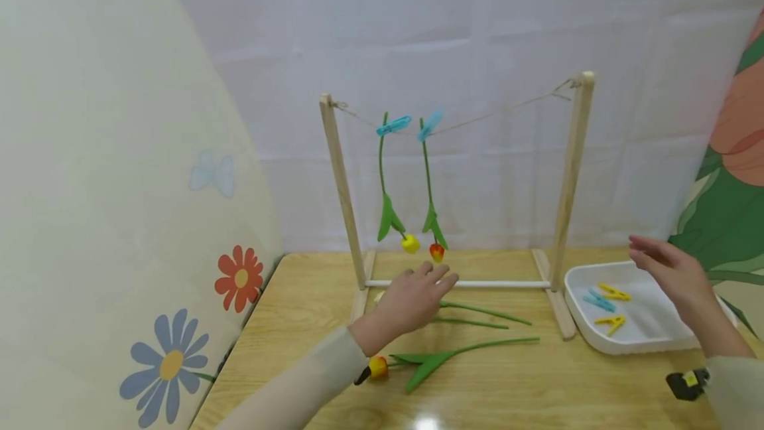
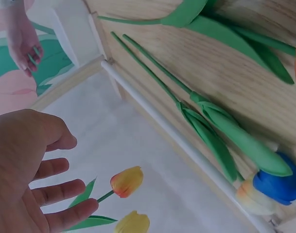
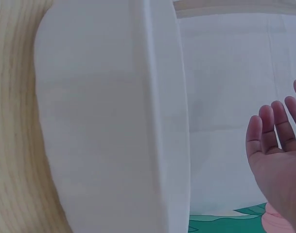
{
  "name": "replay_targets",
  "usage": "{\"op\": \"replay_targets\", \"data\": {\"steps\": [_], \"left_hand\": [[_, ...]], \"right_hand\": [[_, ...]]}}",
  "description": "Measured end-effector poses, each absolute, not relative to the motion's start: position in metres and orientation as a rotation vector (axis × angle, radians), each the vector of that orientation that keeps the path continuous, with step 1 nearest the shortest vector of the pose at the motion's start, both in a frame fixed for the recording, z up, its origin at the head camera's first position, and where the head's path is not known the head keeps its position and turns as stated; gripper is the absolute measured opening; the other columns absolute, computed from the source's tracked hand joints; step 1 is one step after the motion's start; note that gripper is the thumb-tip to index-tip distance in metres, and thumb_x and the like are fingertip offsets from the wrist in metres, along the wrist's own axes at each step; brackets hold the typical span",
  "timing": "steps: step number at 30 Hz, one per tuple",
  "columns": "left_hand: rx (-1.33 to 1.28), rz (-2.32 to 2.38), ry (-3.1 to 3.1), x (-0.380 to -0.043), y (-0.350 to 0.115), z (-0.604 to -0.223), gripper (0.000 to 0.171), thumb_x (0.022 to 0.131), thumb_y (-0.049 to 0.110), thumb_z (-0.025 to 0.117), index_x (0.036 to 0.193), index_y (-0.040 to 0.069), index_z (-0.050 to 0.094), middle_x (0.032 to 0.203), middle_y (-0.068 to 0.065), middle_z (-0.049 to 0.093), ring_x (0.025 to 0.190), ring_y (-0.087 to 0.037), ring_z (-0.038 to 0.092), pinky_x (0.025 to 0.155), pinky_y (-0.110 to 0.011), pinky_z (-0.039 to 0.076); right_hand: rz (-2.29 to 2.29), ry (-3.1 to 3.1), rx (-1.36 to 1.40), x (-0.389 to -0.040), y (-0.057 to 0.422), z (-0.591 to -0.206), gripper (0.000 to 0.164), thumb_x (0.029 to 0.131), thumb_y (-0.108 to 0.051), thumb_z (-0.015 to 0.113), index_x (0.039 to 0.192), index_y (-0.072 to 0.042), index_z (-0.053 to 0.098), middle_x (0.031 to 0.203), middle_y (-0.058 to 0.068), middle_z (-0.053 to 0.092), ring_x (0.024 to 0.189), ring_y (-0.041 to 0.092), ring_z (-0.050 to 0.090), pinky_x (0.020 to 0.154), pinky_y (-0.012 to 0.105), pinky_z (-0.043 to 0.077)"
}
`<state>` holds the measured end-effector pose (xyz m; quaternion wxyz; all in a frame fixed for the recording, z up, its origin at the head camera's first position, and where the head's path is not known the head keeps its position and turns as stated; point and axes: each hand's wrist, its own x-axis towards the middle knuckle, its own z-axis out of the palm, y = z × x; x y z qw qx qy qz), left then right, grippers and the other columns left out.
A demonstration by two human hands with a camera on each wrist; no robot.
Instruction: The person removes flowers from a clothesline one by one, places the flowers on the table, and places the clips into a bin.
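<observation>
My left hand (image 1: 412,300) hovers with fingers spread just below two tulips hanging head down, one yellow (image 1: 410,243) and one red-orange (image 1: 437,252). Blue clothespins (image 1: 393,125) pin their stems to a string (image 1: 501,111). Past the fingers, the left wrist view shows a blue tulip (image 2: 280,180) and a pale tulip (image 2: 254,198) lying side by side on the table. An orange tulip (image 1: 379,367) lies nearer, its bloom beside my left wrist. Holding nothing, my right hand (image 1: 680,281) is raised over the white tray (image 1: 621,348), fingers extended.
Wooden posts (image 1: 574,171) carry the string, with a white rod (image 1: 495,284) joining them low down. Inside the tray lie a blue clothespin (image 1: 599,300) and two yellow clothespins (image 1: 610,322). White cloth (image 1: 418,18) hangs behind; a painted wall (image 1: 119,151) borders the table's left side.
</observation>
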<state>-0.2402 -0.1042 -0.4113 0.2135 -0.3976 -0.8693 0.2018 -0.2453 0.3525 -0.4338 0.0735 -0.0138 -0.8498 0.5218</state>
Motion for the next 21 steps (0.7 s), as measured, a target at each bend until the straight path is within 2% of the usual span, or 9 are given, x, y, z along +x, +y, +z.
{"op": "replay_targets", "data": {"steps": [4, 8, 13, 16, 20, 21], "left_hand": [[-1.089, 0.485, -2.442, -0.243, -0.108, -0.406, 0.051, 0.095, 0.027, 0.07, 0.142, 0.019, 0.053, 0.135, 0.002, 0.06, 0.112, -0.019, 0.061, 0.064, -0.026, 0.057], [-1.071, 0.448, -2.451, -0.245, -0.111, -0.399, 0.048, 0.096, 0.02, 0.064, 0.143, 0.017, 0.055, 0.136, 0.0, 0.059, 0.113, -0.02, 0.06, 0.063, -0.025, 0.057], [-1.053, 0.358, -2.456, -0.249, -0.117, -0.391, 0.048, 0.094, 0.015, 0.065, 0.142, 0.015, 0.056, 0.138, -0.004, 0.059, 0.114, -0.022, 0.061, 0.059, -0.024, 0.055], [-1.073, 0.245, -2.462, -0.252, -0.121, -0.388, 0.047, 0.093, 0.012, 0.066, 0.139, 0.013, 0.057, 0.135, -0.005, 0.06, 0.112, -0.023, 0.062, 0.057, -0.024, 0.053], [-1.081, 0.035, -2.474, -0.254, -0.127, -0.384, 0.044, 0.092, 0.008, 0.069, 0.135, 0.008, 0.059, 0.133, -0.009, 0.061, 0.113, -0.027, 0.061, 0.067, -0.028, 0.058], [-1.068, -0.001, -2.487, -0.255, -0.129, -0.383, 0.045, 0.092, 0.008, 0.069, 0.135, 0.007, 0.059, 0.135, -0.01, 0.06, 0.114, -0.027, 0.061, 0.066, -0.028, 0.057]], "right_hand": [[1.548, -2.557, -0.035, -0.247, 0.346, -0.426, 0.066, 0.1, -0.048, 0.057, 0.154, -0.013, 0.044, 0.106, -0.039, 0.049, 0.094, -0.018, 0.048, 0.07, 0.005, 0.042], [1.508, -2.567, -0.02, -0.249, 0.34, -0.417, 0.069, 0.1, -0.051, 0.057, 0.154, -0.01, 0.043, 0.109, -0.036, 0.048, 0.098, -0.017, 0.044, 0.071, 0.004, 0.041], [1.484, -2.546, 0.061, -0.249, 0.33, -0.404, 0.067, 0.101, -0.048, 0.057, 0.152, -0.006, 0.045, 0.109, -0.037, 0.05, 0.1, -0.017, 0.046, 0.074, 0.002, 0.04], [1.507, -2.515, 0.107, -0.249, 0.325, -0.398, 0.064, 0.101, -0.044, 0.059, 0.15, -0.005, 0.047, 0.109, -0.038, 0.052, 0.1, -0.018, 0.048, 0.075, 0.001, 0.041], [1.558, -2.453, 0.189, -0.249, 0.32, -0.392, 0.051, 0.102, -0.034, 0.06, 0.146, -0.009, 0.053, 0.11, -0.037, 0.056, 0.099, -0.016, 0.054, 0.078, 0.002, 0.042], [1.573, -2.436, 0.21, -0.25, 0.319, -0.391, 0.046, 0.103, -0.032, 0.06, 0.144, -0.011, 0.056, 0.111, -0.036, 0.057, 0.099, -0.015, 0.055, 0.079, 0.002, 0.043]]}}
